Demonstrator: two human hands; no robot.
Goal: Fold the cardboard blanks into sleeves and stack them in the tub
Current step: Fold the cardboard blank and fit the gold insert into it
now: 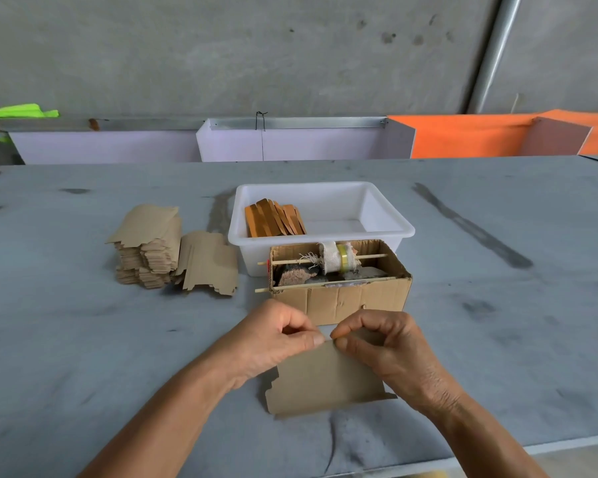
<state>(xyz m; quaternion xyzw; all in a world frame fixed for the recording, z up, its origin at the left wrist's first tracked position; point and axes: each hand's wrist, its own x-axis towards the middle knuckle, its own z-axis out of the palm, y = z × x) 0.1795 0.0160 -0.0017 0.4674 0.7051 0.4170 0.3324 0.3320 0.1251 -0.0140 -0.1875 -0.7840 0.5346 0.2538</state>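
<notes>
Stack of flat cardboard blanks (149, 246) is seen on the left half of the desk (66, 339), with a few loose blanks (209, 262) leaned against its right side. White tub (320, 215) is placed mid-desk toward the far edge; folded sleeves (273, 219) are stacked on edge in its left end. An open cardboard box (339, 288) is set touching the tub's near wall; a tape roll (340, 262) is carried on a stick across its top.

Near the front edge, one blank (321, 381) is held at its top edge by both hands. Left hand (277, 339): grip is narrow, thumb and forefinger pinched on the blank's top edge. Right hand (384, 343): same narrow pinch, just beside the left thumb. The blank's lower edge is resting on the desk; its notched tabs are visible at both sides.
</notes>
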